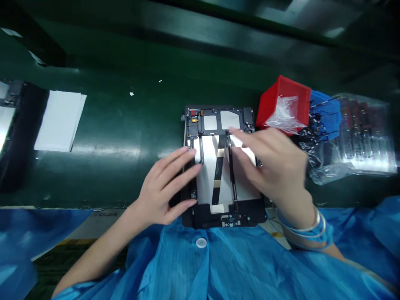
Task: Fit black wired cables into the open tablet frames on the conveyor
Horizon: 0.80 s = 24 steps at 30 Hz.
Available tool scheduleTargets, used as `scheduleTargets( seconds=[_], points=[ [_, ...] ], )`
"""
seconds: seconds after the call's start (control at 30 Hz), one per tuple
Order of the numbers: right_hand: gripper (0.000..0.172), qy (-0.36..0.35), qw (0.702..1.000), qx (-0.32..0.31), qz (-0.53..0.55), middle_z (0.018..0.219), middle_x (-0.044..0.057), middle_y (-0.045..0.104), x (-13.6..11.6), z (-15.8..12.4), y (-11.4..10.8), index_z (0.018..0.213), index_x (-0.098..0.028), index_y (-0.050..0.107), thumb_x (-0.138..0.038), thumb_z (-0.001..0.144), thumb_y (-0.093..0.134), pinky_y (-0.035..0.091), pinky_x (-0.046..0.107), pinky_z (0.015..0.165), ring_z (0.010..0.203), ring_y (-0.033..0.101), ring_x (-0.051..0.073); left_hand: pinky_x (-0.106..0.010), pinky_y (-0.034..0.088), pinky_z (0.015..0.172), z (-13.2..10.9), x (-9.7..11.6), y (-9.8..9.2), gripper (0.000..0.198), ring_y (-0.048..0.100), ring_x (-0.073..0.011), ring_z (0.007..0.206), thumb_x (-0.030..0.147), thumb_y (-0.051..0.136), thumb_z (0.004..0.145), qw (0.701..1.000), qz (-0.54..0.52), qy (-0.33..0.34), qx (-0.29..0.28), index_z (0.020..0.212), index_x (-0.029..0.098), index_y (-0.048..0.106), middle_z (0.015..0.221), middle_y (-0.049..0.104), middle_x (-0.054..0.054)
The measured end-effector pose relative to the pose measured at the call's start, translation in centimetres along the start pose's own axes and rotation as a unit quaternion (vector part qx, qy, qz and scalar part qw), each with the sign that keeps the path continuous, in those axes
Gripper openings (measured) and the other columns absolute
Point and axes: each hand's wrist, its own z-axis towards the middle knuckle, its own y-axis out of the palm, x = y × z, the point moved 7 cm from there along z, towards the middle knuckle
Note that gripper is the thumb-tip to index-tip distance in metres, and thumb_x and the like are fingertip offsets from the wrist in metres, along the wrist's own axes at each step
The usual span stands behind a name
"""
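Note:
An opened tablet-like device (206, 183) lies at the table's front edge, with silver panels, a black frame and dark flex strips showing. My left hand (167, 185) rests on its left edge, fingers spread, with nothing in it. Over the right half is my right hand (271, 160), its fingers bent, the index fingertip near the top of a thin black cable (232, 171) that runs down the device. Whether that hand grips anything between thumb and finger is too blurred to tell. A wristband (308, 233) circles the right wrist.
Right of the device stand a red bin (268, 104) with clear plastic and a blue bin (331, 114) with black cables. Clear trays (365, 137) lie farther right. White sheets (59, 121) and part of another device (12, 100) are at left. Small scraps (131, 93) dot the green table (109, 166).

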Motion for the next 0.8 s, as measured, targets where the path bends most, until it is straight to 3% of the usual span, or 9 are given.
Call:
scheduleTargets(
  seconds=[0.1, 0.2, 0.3, 0.4, 0.5, 0.57, 0.63, 0.7, 0.8],
  points=[
    [0.033, 0.203, 0.975, 0.082, 0.04, 0.068, 0.002, 0.065, 4.0, -3.8, -1.7, 0.12, -0.019, 0.067, -0.03, 0.091, 0.057, 0.042, 0.03, 0.06, 0.06, 0.054, 0.016, -0.044, 0.047, 0.097, -2.5, -0.3, -0.4, 0.041, 0.052, -0.0297, 0.122, 0.029, 0.049, 0.093, 0.981, -0.003, -0.181, 0.071, 0.133, 0.019, 0.052, 0.132, 0.052, -0.014],
    [0.039, 0.352, 0.923, -0.047, 0.151, 0.057, -0.001, 0.06, 5.9, -7.6, 1.2, 0.116, -0.017, 0.07, -0.043, 0.091, 0.054, 0.039, 0.029, 0.053, 0.048, 0.049, 0.014, -0.046, 0.048, 0.096, -4.0, 0.8, 0.9, 0.046, 0.05, -0.0309, 0.121, 0.033, 0.048, 0.094, 0.968, -0.011, -0.252, 0.016, 0.139, 0.021, 0.048, 0.131, 0.049, -0.015],
    [0.039, 0.36, 0.881, -0.164, 0.261, 0.054, -0.002, 0.057, 4.8, -8.7, 3.7, 0.103, -0.016, 0.071, -0.047, 0.09, 0.051, 0.035, 0.026, 0.051, 0.049, 0.048, 0.013, -0.052, 0.048, 0.098, -3.9, 1.9, 1.1, 0.058, 0.048, -0.0335, 0.123, 0.036, 0.053, 0.092, 0.967, -0.009, -0.254, -0.008, 0.147, 0.026, 0.039, 0.135, 0.047, -0.014],
    [0.034, 0.36, 0.852, -0.155, 0.347, 0.047, -0.007, 0.044, 4.3, -8.2, 4.0, 0.1, -0.015, 0.068, -0.044, 0.089, 0.051, 0.028, 0.025, 0.049, 0.045, 0.04, 0.011, -0.058, 0.047, 0.099, -3.1, 2.0, 0.2, 0.058, 0.046, -0.0359, 0.127, 0.037, 0.054, 0.09, 0.961, -0.019, -0.275, -0.001, 0.146, 0.038, 0.04, 0.139, 0.047, -0.008],
    [0.039, 0.365, 0.794, -0.114, 0.472, 0.048, -0.009, 0.04, 4.4, -7.4, 3.9, 0.114, -0.016, 0.064, -0.043, 0.09, 0.05, 0.026, 0.024, 0.047, 0.044, 0.037, 0.01, -0.059, 0.052, 0.094, -2.0, 1.2, -0.8, 0.064, 0.046, -0.0397, 0.13, 0.042, 0.059, 0.084, 0.944, -0.062, -0.324, 0.014, 0.145, 0.047, 0.039, 0.148, 0.045, 0.001],
    [0.047, 0.364, 0.76, -0.069, 0.534, 0.05, -0.01, 0.041, 4.9, -6.8, 3.7, 0.127, -0.016, 0.058, -0.043, 0.09, 0.051, 0.028, 0.023, 0.046, 0.046, 0.038, 0.01, -0.05, 0.062, 0.072, -0.8, 0.4, -1.2, 0.071, 0.061, -0.0382, 0.11, 0.043, 0.065, 0.076, 0.92, -0.124, -0.37, 0.03, 0.142, 0.052, 0.041, 0.148, 0.046, 0.007],
    [0.051, 0.346, 0.737, -0.024, 0.581, 0.052, -0.009, 0.046, 5.6, -6.3, 3.3, 0.134, -0.015, 0.054, -0.043, 0.091, 0.05, 0.032, 0.023, 0.047, 0.047, 0.041, 0.01, -0.039, 0.056, 0.04, 0.7, -0.6, -1.1, 0.075, 0.067, -0.0273, 0.068, 0.04, 0.071, 0.067, 0.881, -0.208, -0.422, 0.049, 0.136, 0.054, 0.048, 0.141, 0.054, 0.006],
    [0.051, 0.329, 0.738, 0.023, 0.589, 0.056, -0.006, 0.054, 6.8, -6.2, 2.8, 0.132, -0.015, 0.056, -0.044, 0.092, 0.046, 0.037, 0.023, 0.049, 0.049, 0.045, 0.01, -0.032, 0.043, 0.025, 3.0, -1.5, -0.9, 0.069, 0.054, -0.0163, 0.044, 0.032, 0.073, 0.061, 0.844, -0.277, -0.454, 0.074, 0.126, 0.052, 0.06, 0.127, 0.064, 0.003],
    [0.038, 0.373, 0.795, 0.131, 0.459, 0.069, 0.0, 0.067, 11.0, -8.2, 1.4, 0.113, -0.018, 0.069, -0.04, 0.089, 0.051, 0.043, 0.026, 0.056, 0.057, 0.055, 0.012, -0.027, 0.043, 0.028, 7.5, -3.7, -0.6, 0.058, 0.054, -0.0143, 0.051, 0.018, 0.07, 0.057, 0.826, -0.312, -0.453, 0.125, 0.108, 0.045, 0.074, 0.117, 0.067, 0.001]
  ],
)
